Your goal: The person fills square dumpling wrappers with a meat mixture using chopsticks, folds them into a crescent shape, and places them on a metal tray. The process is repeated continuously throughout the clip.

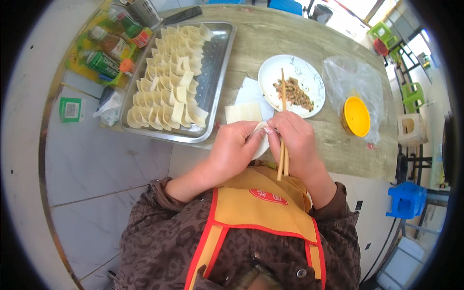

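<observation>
My left hand (235, 143) and my right hand (295, 139) meet at the table's front edge, both pinching a dough wrapper (261, 146) between their fingers. Wooden chopsticks (283, 159) are also held in my right hand, their upper part reaching over a white plate (266, 78) of minced filling (295, 93). Just beyond my left hand lies a stack of square wrappers (243, 112), partly on white paper (250, 92). To the left, a metal tray (214, 87) holds rows of folded dumplings (156, 98). My fingers hide how far the held wrapper is folded.
A yellow bowl (356, 116) rests on a clear plastic bag (355, 76) at the right. Beyond the tray's left side stand several bottles (108, 43), a metal utensil holder (139, 12) and a crumpled plastic packet (110, 110). A dark flat object (182, 15) lies behind the tray.
</observation>
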Action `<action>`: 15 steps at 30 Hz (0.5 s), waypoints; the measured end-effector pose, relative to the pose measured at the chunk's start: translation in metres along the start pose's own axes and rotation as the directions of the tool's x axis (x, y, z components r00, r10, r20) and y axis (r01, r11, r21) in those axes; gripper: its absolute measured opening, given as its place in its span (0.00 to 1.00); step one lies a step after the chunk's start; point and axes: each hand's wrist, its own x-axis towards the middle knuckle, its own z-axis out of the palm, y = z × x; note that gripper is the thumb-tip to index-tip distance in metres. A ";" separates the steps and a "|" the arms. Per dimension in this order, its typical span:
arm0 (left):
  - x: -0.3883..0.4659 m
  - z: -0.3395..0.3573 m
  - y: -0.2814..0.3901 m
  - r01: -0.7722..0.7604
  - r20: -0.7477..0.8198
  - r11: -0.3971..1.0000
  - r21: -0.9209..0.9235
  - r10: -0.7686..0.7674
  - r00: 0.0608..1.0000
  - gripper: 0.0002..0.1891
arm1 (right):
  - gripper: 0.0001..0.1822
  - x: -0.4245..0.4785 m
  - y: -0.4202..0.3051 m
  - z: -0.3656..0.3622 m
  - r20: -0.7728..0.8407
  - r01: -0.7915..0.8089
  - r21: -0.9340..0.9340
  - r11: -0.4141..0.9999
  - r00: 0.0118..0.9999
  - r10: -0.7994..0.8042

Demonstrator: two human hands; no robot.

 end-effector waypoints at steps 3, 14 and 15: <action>0.006 -0.009 0.005 -0.037 -0.017 0.999 -0.001 0.037 0.999 0.09 | 0.09 0.006 -0.002 0.003 -0.045 0.006 0.010 1.000 0.999 -0.006; 0.009 -0.045 0.012 -0.021 -0.041 0.997 0.075 0.024 0.999 0.11 | 0.09 0.018 -0.015 0.011 -0.118 -0.084 0.100 0.991 0.988 0.095; 0.012 -0.053 0.010 0.024 -0.094 0.999 0.036 -0.020 0.995 0.11 | 0.09 0.018 -0.018 0.011 -0.120 -0.115 0.145 0.983 0.984 0.133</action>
